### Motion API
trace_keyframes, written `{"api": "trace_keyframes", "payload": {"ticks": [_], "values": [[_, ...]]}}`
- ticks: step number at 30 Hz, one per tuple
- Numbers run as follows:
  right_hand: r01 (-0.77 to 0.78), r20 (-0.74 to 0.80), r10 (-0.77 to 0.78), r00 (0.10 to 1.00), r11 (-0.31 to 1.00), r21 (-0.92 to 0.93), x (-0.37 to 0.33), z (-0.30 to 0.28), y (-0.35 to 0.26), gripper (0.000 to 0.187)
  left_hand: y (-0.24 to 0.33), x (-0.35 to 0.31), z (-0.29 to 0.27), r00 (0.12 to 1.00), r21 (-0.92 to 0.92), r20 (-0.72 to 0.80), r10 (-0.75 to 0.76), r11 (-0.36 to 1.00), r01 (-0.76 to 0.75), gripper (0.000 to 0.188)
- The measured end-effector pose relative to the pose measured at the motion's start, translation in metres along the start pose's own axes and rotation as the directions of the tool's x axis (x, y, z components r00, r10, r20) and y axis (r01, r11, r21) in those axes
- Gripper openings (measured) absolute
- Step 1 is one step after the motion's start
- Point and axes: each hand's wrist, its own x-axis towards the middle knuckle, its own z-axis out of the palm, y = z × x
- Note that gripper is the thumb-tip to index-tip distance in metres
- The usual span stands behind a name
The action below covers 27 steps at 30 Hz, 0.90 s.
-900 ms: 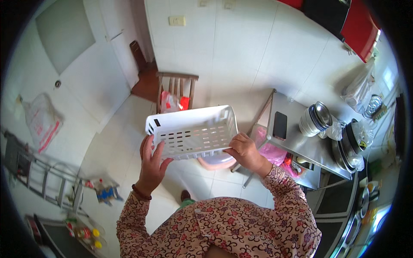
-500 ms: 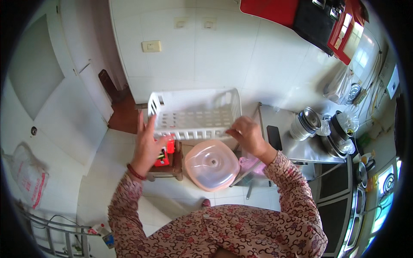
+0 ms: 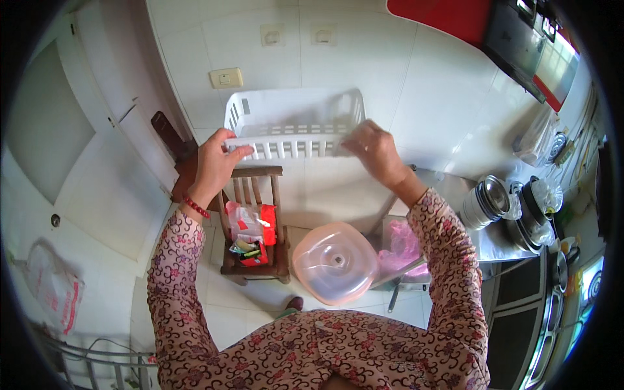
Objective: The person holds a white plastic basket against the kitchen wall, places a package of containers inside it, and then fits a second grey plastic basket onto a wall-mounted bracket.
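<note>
A white plastic basket (image 3: 292,148) with slotted walls is held up in front of the tiled wall. My left hand (image 3: 216,159) grips the rim at its near left corner, thumb laid along the edge. At the near right corner my right hand (image 3: 376,151) is closed on the rim, its fingertips slightly blurred. Nothing shows in the visible part of the basket. Below it and to the left stands a wooden chair (image 3: 257,172), with red and clear packages (image 3: 250,224) on its seat.
On the floor sits a pink basin with a clear lid (image 3: 335,263), beside a pink plastic bag (image 3: 401,246). To the right, a metal counter (image 3: 445,188) carries stacked bowls (image 3: 486,203). A red and black hood (image 3: 442,16) juts out above. At left is a white door (image 3: 84,195).
The basket has moved up and away from me in the view, uncovering the chair. My left hand's fingers have gone from spread to closed on the rim. The right hand went up with the basket.
</note>
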Motion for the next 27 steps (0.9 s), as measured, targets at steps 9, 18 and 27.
{"api": "trace_keyframes", "payload": {"ticks": [9,18,27], "values": [[-0.016,-0.017,0.013,1.0,0.984,-0.178,0.023,0.037,0.03,0.018,-0.032,0.039,0.01,0.991,-0.015,-0.077,0.107,0.994,-0.108,0.035],[-0.008,0.035,0.017,0.999,0.97,-0.244,0.025,0.043,0.024,0.018,-0.033,0.038,0.005,0.989,0.017,-0.081,0.123,0.992,-0.122,0.034],[0.047,0.078,-0.024,0.997,0.951,-0.306,0.028,0.051,0.042,0.02,-0.046,0.049,0.007,0.995,0.015,-0.066,0.073,0.997,-0.072,0.038]]}}
